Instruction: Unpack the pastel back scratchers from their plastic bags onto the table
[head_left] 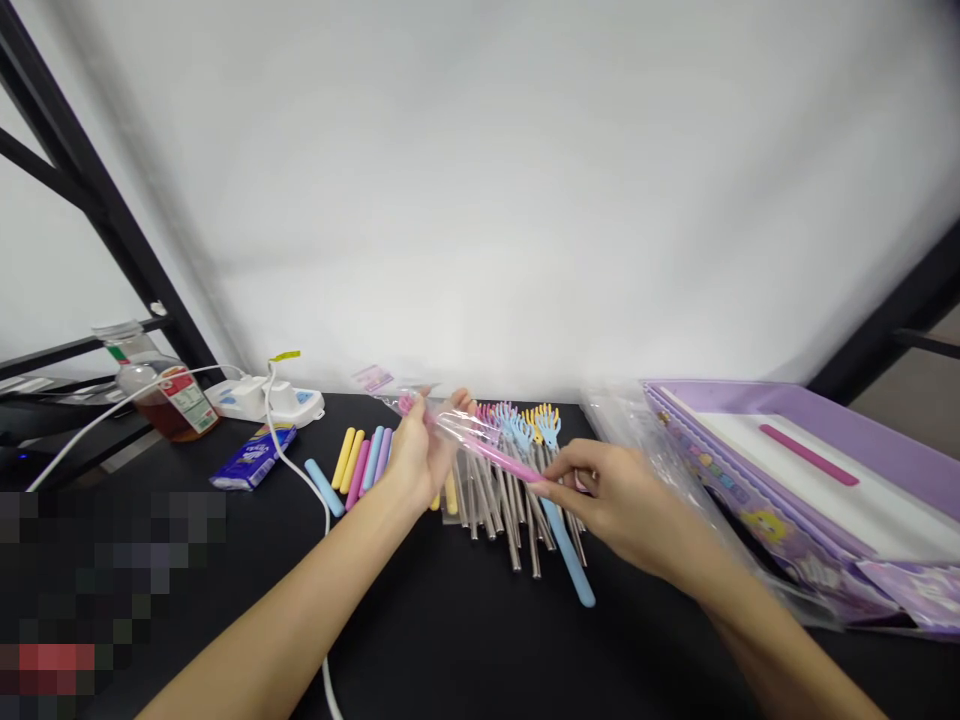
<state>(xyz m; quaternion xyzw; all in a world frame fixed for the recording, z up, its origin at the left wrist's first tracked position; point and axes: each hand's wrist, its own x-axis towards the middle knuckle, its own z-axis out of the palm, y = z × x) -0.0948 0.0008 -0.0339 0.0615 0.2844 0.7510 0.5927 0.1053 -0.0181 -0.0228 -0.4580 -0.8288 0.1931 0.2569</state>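
Observation:
A pink back scratcher (501, 460) lies slanted in a clear plastic bag (454, 425) between my hands. My left hand (427, 450) is closed around the bag near the pink head end. My right hand (607, 495) pinches the lower end of the pink handle. Beneath them on the black table, several metal rods (514, 530) with small claw-shaped heads (521, 430) in pink, blue and yellow lie side by side. One blue-handled back scratcher (570, 560) rests on top, nearest my right hand. Left of my left hand are loose coloured handles (356, 465), partly hidden by my arm.
A purple box (795, 400) with a pink handle (810, 453) in it stands at right beside clear plastic wrap (637, 440). At left are a glass bottle (161, 385), a white power strip (304, 408), a blue packet (253, 458) and a white cable (307, 490).

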